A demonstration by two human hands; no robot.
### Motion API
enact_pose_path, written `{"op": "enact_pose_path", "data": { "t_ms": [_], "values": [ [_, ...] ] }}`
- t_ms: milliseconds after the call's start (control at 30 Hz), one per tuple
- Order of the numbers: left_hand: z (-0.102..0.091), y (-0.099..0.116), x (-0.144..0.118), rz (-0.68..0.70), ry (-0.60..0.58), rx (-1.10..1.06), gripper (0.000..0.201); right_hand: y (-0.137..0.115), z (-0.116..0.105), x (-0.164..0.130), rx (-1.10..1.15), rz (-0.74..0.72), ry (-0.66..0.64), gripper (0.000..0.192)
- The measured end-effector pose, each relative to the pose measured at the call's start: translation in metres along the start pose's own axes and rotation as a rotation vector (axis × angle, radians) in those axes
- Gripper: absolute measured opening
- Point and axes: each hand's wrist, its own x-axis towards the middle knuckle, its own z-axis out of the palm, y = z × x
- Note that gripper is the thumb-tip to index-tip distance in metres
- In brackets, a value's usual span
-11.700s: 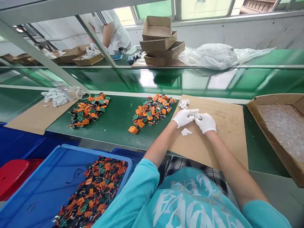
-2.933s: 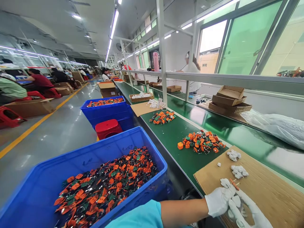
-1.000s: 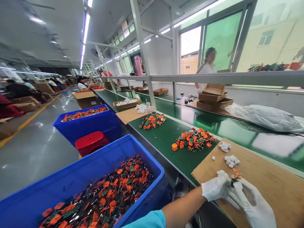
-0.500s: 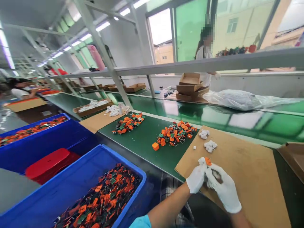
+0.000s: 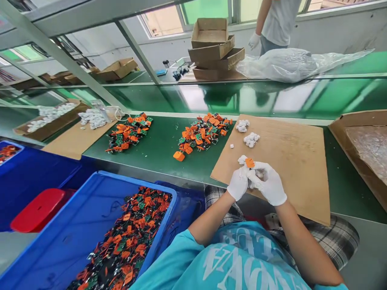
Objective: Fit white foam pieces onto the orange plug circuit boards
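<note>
My left hand (image 5: 237, 183) and my right hand (image 5: 268, 183), both in white gloves, are pressed together over the near edge of a brown cardboard sheet (image 5: 290, 153). Between their fingers sits a small orange part (image 5: 249, 162) together with a white piece; which hand bears which I cannot tell. Two small heaps of white pieces (image 5: 250, 139) lie on the cardboard beyond my hands. A pile of orange and green parts (image 5: 202, 133) rests on the green belt to the left of the cardboard.
A blue bin (image 5: 75, 233) of orange and green parts stands at my lower left, a red stool (image 5: 39, 209) beside it. Another parts pile (image 5: 128, 132) lies further left. An open carton (image 5: 363, 149) is at right. Stacked boxes (image 5: 211, 52), a plastic bag and another person stand across the belt.
The view swung from looking along the line back down to the bench. My hands stayed together on the orange part and white piece near the cardboard's front edge.
</note>
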Motion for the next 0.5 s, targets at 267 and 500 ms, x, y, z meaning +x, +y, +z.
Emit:
{"op": "enact_pose_path", "data": {
  "t_ms": [267, 500],
  "values": [
    [-0.002, 0.011, 0.000, -0.111, -0.109, 0.015, 0.068, 0.003, -0.005, 0.003, -0.090, -0.080, 0.062, 0.021],
    [-0.019, 0.023, 0.003, -0.135, -0.436, -0.149, 0.071, -0.003, -0.010, 0.002, -0.381, -0.391, -0.049, 0.029]
  ]
}}
